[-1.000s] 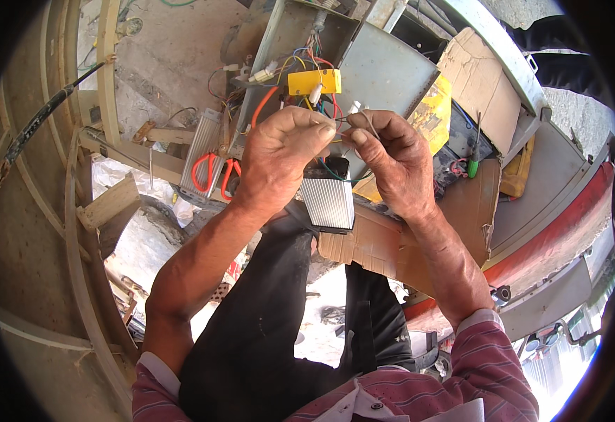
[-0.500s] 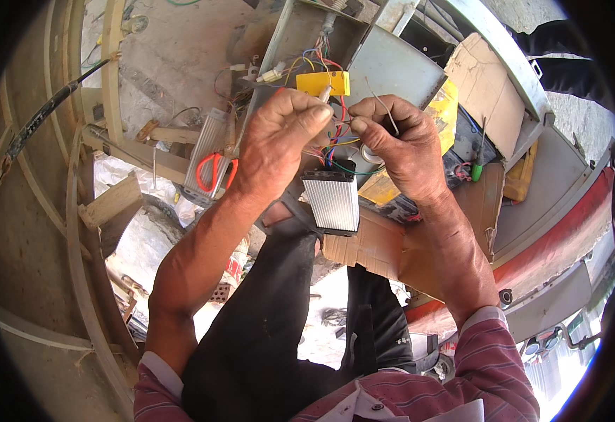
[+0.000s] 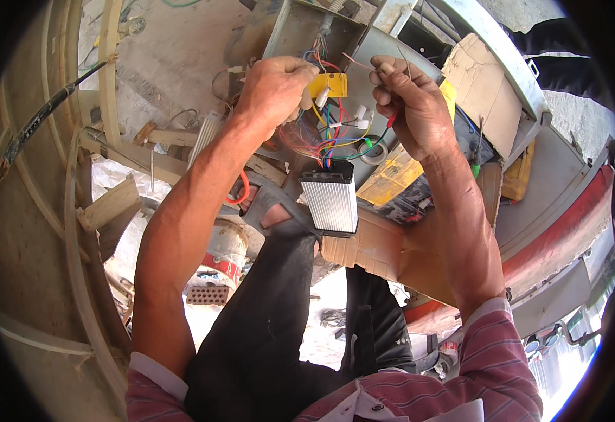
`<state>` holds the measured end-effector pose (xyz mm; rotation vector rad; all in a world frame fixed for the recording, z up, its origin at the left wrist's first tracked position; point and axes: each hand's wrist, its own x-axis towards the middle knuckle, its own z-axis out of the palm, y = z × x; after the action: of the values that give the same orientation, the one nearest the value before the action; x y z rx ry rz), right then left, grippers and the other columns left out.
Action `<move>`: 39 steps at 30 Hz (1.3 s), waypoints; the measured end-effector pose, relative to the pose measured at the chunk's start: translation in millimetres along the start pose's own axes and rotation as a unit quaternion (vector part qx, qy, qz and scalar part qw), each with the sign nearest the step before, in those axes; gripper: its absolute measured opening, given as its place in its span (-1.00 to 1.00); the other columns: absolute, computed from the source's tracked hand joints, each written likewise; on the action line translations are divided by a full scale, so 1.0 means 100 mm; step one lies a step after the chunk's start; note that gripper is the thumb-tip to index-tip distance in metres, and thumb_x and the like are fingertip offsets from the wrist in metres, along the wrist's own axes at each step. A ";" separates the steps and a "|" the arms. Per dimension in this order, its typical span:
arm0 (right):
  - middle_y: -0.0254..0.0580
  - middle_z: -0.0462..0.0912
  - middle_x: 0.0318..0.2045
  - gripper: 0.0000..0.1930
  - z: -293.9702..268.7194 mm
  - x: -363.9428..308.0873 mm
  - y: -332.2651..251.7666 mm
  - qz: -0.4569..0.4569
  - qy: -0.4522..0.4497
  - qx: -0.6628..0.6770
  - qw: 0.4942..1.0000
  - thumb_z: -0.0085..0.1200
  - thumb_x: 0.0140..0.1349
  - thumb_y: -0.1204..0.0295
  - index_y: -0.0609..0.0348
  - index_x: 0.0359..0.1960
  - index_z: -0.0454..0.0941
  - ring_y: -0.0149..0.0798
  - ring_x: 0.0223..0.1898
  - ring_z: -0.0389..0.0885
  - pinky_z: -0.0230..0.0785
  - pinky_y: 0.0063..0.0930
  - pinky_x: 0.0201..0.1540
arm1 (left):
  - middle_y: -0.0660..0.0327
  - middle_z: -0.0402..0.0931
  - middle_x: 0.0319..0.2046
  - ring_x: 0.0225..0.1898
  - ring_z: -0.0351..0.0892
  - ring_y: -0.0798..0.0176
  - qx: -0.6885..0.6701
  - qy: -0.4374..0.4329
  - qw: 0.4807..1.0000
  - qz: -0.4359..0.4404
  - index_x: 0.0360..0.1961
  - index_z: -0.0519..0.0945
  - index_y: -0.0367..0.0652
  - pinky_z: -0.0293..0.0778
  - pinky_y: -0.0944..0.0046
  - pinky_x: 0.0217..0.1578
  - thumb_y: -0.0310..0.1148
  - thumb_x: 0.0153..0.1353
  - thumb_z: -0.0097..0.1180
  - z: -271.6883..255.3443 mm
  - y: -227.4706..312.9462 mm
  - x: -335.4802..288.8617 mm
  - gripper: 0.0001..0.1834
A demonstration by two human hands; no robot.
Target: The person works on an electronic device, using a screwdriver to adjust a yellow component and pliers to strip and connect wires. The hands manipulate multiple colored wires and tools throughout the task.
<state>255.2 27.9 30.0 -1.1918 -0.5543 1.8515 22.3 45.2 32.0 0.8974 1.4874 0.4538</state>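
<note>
My left hand (image 3: 276, 91) is closed, its fingertips pressed together beside a yellow plate (image 3: 337, 86); whatever they pinch is hidden. To its right, my right hand (image 3: 414, 105) grips a thin wire (image 3: 356, 62), whose reddish end sticks out toward the left. A dark thin strand rises above the same fingers, and a red-sleeved lead (image 3: 391, 121) hangs by the palm. Below both hands, a silver finned controller box (image 3: 329, 201) has coloured wires (image 3: 330, 146) coming from its top. White plug connectors (image 3: 361, 112) hang among those wires.
A roll of tape (image 3: 374, 153) lies right of the wires. Orange scissor handles (image 3: 242, 191) show partly behind my left forearm. An open metal housing (image 3: 300, 28) stands beyond my hands. Cardboard (image 3: 363, 243) and a yellow-and-black battery-like block (image 3: 395, 179) lie to the right.
My hands have moved apart and farther up. The left went up and left, the right slightly up and right with the wire. White connectors and the tape roll now show between them.
</note>
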 end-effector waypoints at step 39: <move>-0.37 0.68 -0.26 -0.73 0.03 0.20 -0.08 0.017 -0.029 -0.090 0.995 0.12 0.49 0.39 0.28 0.09 0.65 -0.49 -0.33 0.61 0.44 -0.56 -0.22 | 0.39 0.48 -0.53 -0.57 0.32 0.51 -0.167 0.043 0.985 -0.028 -0.19 0.69 -0.24 0.17 0.42 -0.57 -0.37 0.29 0.33 0.10 -0.16 0.09 -0.83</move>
<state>251.7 48.9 27.0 -1.2748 -0.7512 1.9003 28.3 40.2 13.2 0.5760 1.4570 0.6844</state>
